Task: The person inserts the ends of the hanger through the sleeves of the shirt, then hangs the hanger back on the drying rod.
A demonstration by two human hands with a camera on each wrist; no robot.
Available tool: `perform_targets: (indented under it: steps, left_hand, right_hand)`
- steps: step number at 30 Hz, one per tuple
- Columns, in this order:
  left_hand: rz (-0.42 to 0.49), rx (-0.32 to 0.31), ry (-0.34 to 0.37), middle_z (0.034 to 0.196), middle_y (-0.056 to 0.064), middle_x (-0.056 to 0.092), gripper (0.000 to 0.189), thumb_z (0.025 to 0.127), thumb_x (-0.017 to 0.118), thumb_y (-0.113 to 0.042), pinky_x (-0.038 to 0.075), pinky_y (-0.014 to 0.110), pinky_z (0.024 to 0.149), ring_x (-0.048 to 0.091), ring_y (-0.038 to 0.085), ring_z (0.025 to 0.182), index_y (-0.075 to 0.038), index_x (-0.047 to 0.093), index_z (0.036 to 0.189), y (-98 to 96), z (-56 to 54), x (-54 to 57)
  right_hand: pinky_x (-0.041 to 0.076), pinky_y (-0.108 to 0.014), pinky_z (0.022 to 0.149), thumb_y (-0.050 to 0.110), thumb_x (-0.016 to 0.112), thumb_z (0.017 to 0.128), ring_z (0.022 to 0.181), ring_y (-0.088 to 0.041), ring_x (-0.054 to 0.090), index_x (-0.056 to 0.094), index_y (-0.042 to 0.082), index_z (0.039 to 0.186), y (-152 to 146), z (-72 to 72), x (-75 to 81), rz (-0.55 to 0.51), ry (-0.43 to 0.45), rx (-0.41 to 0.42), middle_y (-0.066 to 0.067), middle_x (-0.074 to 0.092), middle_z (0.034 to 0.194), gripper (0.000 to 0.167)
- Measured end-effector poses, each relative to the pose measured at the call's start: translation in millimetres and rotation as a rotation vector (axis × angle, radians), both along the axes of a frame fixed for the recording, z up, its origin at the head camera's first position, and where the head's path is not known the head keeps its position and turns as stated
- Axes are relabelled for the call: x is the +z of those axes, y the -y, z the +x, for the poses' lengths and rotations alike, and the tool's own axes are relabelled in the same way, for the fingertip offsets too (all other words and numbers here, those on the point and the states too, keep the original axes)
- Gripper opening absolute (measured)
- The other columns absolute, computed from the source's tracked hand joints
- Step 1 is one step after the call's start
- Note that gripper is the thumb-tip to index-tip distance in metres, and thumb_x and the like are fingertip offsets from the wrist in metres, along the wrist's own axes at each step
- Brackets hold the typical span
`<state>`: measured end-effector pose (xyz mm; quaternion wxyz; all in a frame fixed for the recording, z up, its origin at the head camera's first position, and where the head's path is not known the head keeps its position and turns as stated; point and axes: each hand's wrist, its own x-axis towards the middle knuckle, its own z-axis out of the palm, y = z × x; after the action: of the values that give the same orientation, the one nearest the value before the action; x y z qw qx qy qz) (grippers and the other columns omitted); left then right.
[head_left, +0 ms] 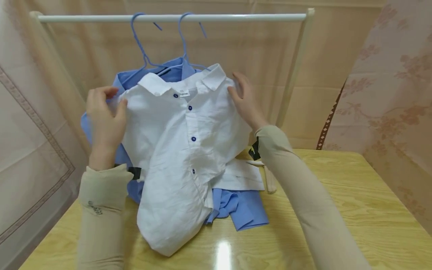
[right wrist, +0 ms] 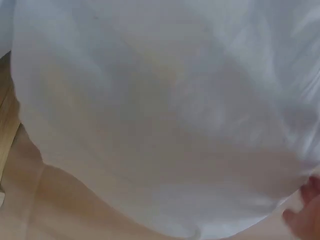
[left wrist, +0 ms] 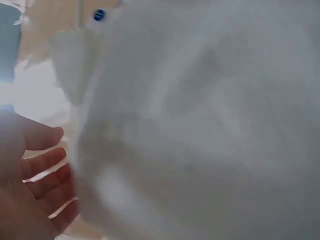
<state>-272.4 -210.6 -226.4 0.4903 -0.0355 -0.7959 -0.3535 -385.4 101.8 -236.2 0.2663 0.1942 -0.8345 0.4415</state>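
A white button-up shirt [head_left: 172, 150] with dark blue buttons hangs from a blue hanger [head_left: 183, 41] on the rail. My left hand [head_left: 106, 120] is at the shirt's left shoulder, thumb and fingers spread apart; in the left wrist view its loosely bent fingers [left wrist: 52, 187] are beside the white cloth with nothing gripped. At the opposite shoulder is my right hand [head_left: 248, 99], its thumb and fingers parted at the cloth's edge. The right wrist view shows only part of that hand, at the lower right corner. Behind the white shirt, partly hidden, hangs a blue shirt [head_left: 123, 80] on another blue hanger [head_left: 137, 37].
A white rack rail [head_left: 236, 17] spans the back, with its right post [head_left: 293, 71] standing behind the wooden table [head_left: 354, 195]. Folded white cloth [head_left: 241, 176] and blue cloth [head_left: 248, 210] lie on the table behind the shirt's hem. Curtains surround the table.
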Motion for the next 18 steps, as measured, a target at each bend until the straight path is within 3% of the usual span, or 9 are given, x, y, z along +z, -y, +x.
perform_targets:
  steps: [4,7,11,14,18]
  left_hand:
    - [0.034,0.087,-0.042,0.092,0.014,0.058,0.018,0.084,0.056,-0.01,0.036,0.03,0.084,0.053,0.025,0.091,0.002,0.062,0.096,-12.0,21.7,-0.5]
    - [0.047,0.086,-0.073,0.083,0.014,0.062,0.016,0.085,0.055,-0.011,0.035,0.022,0.073,0.053,0.021,0.078,0.002,0.063,0.09,-24.3,35.4,-4.5]
    - [0.017,0.014,-0.119,0.078,0.014,0.064,0.012,0.084,0.058,-0.007,0.029,0.015,0.063,0.051,0.016,0.069,0.002,0.064,0.088,-40.3,48.4,-17.3]
    - [-0.059,-0.074,-0.143,0.075,0.014,0.062,0.007,0.082,0.06,-0.003,0.032,0.025,0.066,0.052,0.02,0.068,0.002,0.063,0.087,-53.4,54.6,-29.8]
    - [-0.2,-0.185,-0.122,0.073,0.013,0.059,0.004,0.082,0.061,0.0,0.033,0.037,0.067,0.052,0.024,0.067,0.001,0.062,0.086,-68.6,61.3,-43.2]
  right_hand:
    - [0.024,-0.022,0.106,0.016,0.051,0.091,0.128,-0.016,0.038,0.052,0.006,0.126,-1.8,21.5,-12.0,-0.092,-0.053,-0.06,-0.009,0.05,0.132,0.036]
    - [0.035,-0.024,0.098,0.015,0.051,0.091,0.115,-0.017,0.051,0.062,0.004,0.11,-5.8,39.0,-23.7,-0.145,-0.046,-0.078,-0.01,0.061,0.115,0.025]
    - [0.045,-0.022,0.073,0.016,0.052,0.091,0.089,-0.02,0.06,0.066,0.004,0.093,-14.3,62.1,-40.2,-0.174,-0.009,-0.05,-0.009,0.067,0.094,0.019]
    - [0.043,-0.018,0.058,0.019,0.052,0.092,0.077,-0.018,0.061,0.066,0.005,0.091,-23.3,82.2,-51.5,-0.176,0.04,-0.021,-0.007,0.067,0.087,0.02]
    - [0.043,-0.019,0.055,0.021,0.052,0.093,0.069,-0.011,0.057,0.066,0.006,0.091,-37.0,112.1,-65.4,-0.126,0.091,0.005,-0.006,0.066,0.083,0.021]
